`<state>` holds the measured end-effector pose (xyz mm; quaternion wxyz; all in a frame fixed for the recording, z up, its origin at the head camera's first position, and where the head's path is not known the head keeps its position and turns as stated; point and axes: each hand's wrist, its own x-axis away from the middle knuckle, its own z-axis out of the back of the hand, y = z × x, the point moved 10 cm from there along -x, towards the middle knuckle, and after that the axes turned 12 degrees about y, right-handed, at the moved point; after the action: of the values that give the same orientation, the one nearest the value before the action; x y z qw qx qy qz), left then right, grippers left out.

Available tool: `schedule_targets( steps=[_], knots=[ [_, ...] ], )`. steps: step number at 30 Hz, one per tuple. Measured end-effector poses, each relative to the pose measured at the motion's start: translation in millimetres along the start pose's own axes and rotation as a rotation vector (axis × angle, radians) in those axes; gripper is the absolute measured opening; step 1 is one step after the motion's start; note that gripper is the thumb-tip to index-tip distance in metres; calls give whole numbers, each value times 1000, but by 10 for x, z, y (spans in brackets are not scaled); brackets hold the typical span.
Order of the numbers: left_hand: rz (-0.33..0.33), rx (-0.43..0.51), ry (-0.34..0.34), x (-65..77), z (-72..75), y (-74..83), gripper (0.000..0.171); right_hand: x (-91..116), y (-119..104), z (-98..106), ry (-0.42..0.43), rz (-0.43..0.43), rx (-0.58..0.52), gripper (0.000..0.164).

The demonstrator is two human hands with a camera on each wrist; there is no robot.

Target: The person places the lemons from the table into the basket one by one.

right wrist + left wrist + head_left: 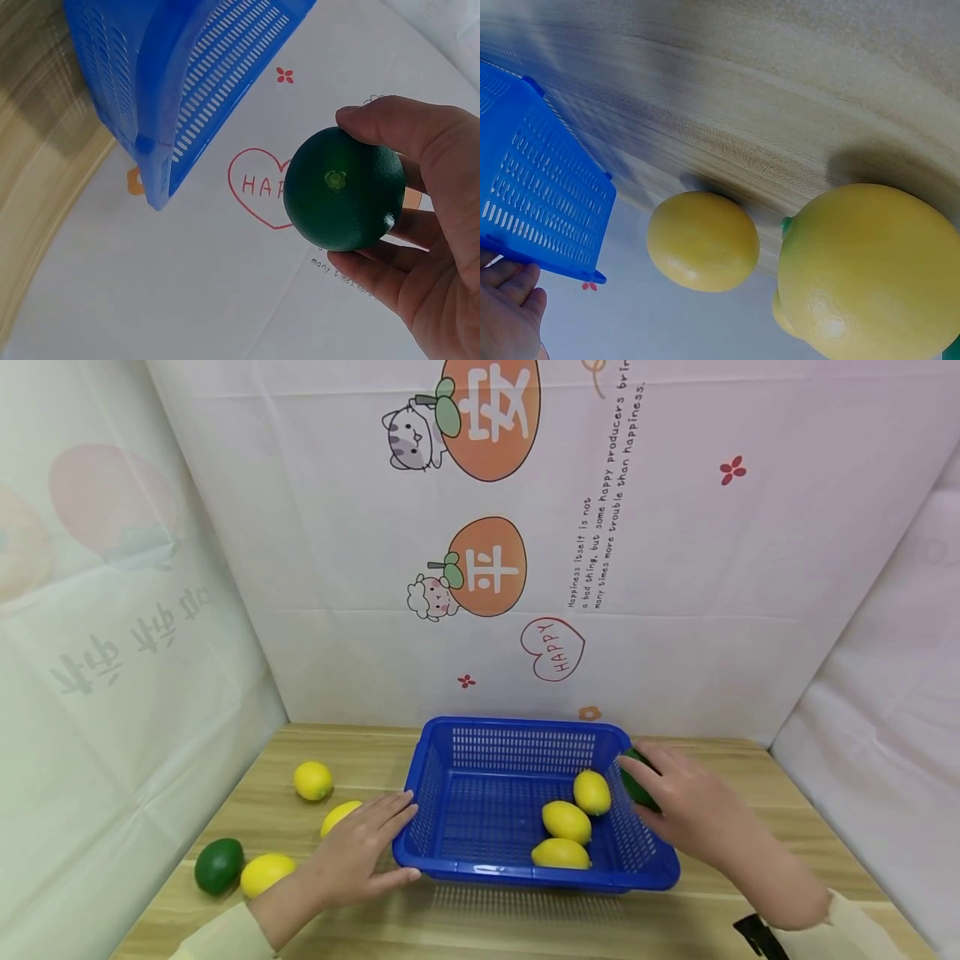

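Green lime (344, 187): centre-right of the right-wrist frame, held in the right hand (693, 806), thumb over the top, fingers (375, 279) curled underneath, stem nub facing the camera. In the head view it's mostly hidden behind that hand, right of centre, at the right rim of the blue basket (457, 860) near its far corner.

Handling, my read: small, round, smooth glossy skin, so likely light, rigid and a bit slippery. Looks like it could be a plastic replica, can't confirm. Not fragile. The wrap across the widest part, thumb opposing fingers, looks right; a fingertip pinch near the ends would tend to squirt it out.

Basket: perforated plastic, likely light and prone to sliding on the desk (787, 827). Three yellow lemons (566, 821) inside, lower right of its floor.

Left hand (360, 852): lower left of centre, fingers straight, flat against the basket's near-left corner, gripping nothing. It touches the wall, not curled round the rim.

Left of the basket on the desk: three more lemons, one at (312, 780), and a second green fruit (219, 865) at lower left beside a lemon.
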<state>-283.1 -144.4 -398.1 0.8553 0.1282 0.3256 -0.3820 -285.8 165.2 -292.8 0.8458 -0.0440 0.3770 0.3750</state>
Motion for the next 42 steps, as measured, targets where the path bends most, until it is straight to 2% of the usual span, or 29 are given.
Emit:
schedule_targets(
  steps=[11,19,42],
  knots=[
    [4,-7,-18,-1,-12,0,76,26,-64,-94,-14,-9,-44,60],
    [-11,-1,3,-5,0,12,76,58,-98,-189,-87,-40,-49,59],
    [5,-1,-6,-8,4,0,77,180,-146,-403,-204,-72,-55,58]
  ],
)
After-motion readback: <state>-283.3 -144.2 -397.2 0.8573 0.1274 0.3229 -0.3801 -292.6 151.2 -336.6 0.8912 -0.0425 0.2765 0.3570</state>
